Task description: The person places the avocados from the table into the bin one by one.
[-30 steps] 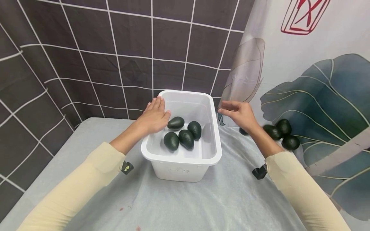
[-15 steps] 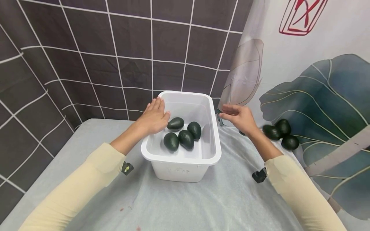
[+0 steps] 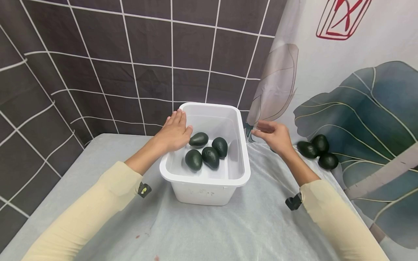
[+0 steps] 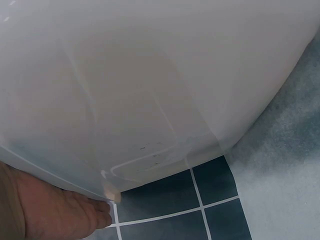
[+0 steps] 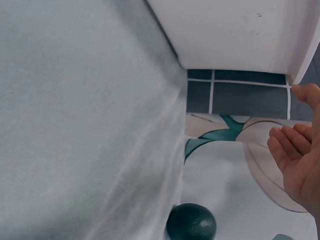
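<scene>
A white plastic tub (image 3: 202, 192) stands on the table with several dark green avocados (image 3: 210, 157) lying on its bottom. On the tub's left rim rests my left hand (image 3: 175, 133), its fingers extended along the edge; the left wrist view shows that hand (image 4: 60, 210) against the outer wall (image 4: 150, 100). My right hand (image 3: 274, 136) hovers just beyond the right rim, holding nothing, with fingers loosely bent and thumb apart. In the right wrist view the palm of this hand (image 5: 302, 160) shows bare, and one avocado (image 5: 191, 222) lies at the table's edge below it.
Three more avocados (image 3: 318, 150) sit together at the table's right edge. Grey cloth (image 3: 183, 235) covers the table, wrinkled right of the tub. A dark gridded curtain (image 3: 147, 47) hangs behind, and a pale leaf-printed one (image 3: 359, 108) hangs to the right.
My right hand has drifted slightly right and down, away from the tub's rim, covering the avocado behind it in the head view. The left hand and the tub have stayed put.
</scene>
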`<action>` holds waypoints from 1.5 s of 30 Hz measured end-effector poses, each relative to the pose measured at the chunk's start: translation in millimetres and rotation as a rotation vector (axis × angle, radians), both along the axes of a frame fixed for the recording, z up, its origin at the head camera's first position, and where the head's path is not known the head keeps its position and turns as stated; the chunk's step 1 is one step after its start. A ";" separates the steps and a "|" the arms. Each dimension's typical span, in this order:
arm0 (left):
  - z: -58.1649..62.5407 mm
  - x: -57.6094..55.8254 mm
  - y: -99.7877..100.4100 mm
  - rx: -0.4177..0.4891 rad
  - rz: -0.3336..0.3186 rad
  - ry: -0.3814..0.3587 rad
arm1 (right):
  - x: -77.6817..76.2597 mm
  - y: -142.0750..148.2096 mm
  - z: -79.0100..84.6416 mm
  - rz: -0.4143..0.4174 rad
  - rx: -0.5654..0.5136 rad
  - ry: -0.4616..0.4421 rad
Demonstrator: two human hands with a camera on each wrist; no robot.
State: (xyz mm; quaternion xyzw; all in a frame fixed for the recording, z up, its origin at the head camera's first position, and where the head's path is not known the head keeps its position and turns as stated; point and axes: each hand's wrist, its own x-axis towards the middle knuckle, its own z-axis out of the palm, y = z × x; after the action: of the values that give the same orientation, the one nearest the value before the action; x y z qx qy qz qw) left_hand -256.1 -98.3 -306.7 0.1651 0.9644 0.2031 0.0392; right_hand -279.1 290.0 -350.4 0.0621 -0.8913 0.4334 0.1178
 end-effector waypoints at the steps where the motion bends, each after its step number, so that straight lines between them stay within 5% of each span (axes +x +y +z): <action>1: 0.1 0.0 0.1 0.000 0.000 0.000 | 0.7 0.6 -1.4 -0.015 -0.002 0.000; 21: -0.1 -1.0 0.3 0.000 0.003 -0.005 | 3.1 1.6 -28.9 -0.321 -0.134 0.061; 45: -0.9 -1.8 -0.4 0.002 0.004 -0.001 | -10.0 5.9 -47.4 -0.648 -0.415 0.000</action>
State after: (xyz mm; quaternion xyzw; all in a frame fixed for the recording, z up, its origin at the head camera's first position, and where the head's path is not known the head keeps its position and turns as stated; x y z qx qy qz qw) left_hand -257.9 -98.7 -307.6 0.1633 0.9645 0.2040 0.0393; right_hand -289.1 295.9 -397.8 -0.2481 -0.7579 0.5450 0.2587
